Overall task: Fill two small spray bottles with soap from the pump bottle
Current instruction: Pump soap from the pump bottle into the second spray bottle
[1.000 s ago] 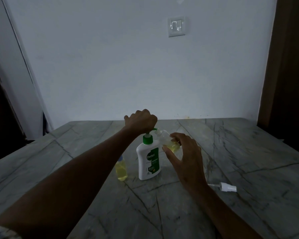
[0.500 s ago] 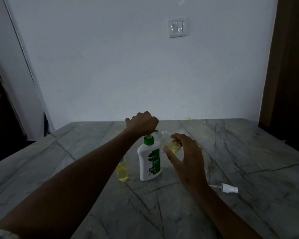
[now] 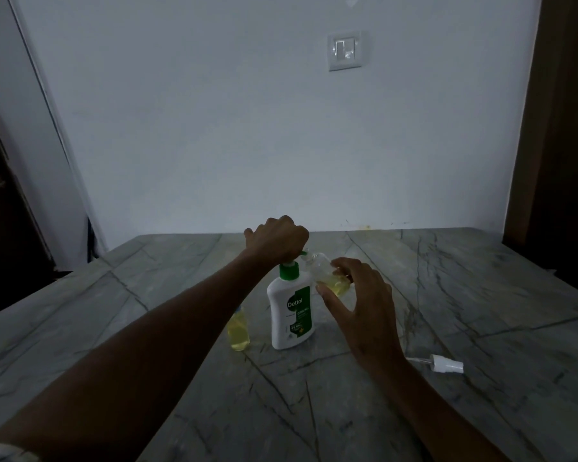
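Note:
A white pump bottle with a green collar and label stands upright mid-table. My left hand sits on top of its pump head with fingers curled over it, hiding the nozzle. My right hand holds a small clear spray bottle tilted with its open neck toward the pump's spout; yellow soap lies in its lower part. A second small bottle holding yellow soap stands left of the pump bottle, partly hidden by my left forearm.
A white spray cap with its dip tube lies on the grey marble table to the right. A white wall with a switch plate rises behind; a dark wooden panel stands at right.
Both hands and bottles keep their places; the small bottle stays at the spout. Only the view shifts slightly.

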The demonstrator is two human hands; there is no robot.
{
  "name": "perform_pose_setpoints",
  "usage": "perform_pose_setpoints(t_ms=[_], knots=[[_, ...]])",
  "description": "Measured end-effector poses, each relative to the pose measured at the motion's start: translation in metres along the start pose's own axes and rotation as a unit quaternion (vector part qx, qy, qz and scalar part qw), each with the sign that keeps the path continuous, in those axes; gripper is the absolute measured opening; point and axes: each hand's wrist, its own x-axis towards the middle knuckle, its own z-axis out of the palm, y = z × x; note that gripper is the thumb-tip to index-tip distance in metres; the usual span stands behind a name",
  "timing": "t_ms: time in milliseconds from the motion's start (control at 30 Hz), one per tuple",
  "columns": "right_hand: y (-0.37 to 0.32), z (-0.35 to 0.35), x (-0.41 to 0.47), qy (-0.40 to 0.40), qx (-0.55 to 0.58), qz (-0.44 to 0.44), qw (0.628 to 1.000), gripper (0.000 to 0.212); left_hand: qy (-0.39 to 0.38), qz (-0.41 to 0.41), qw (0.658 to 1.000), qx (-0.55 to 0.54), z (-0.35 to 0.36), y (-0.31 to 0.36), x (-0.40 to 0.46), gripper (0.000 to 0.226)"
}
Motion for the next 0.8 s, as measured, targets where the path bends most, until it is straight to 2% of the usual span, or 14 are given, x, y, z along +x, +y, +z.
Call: perform_pose_setpoints(t_ms=[200, 433, 800], knots=[[0.0013, 0.0024, -0.0004, -0.002, 0.001, 0.0, 1.0, 0.043, 0.004, -0.014, 0.999, -0.028, -0.0052, 0.0019, 0.0004, 0.014], [0.0002, 0.0025, -0.0005, -0.003, 0.012, 0.001, 1.0, 0.047, -0.003, 0.009, 1.0, 0.026, 0.001, -0.0009, 0.0047, 0.02], [-0.0005, 0.0008, -0.0003, -0.003, 0.011, 0.002, 1.0, 0.046, 0.006, -0.001, 1.0, 0.005, -0.0084, 0.0047, -0.0036, 0.014]])
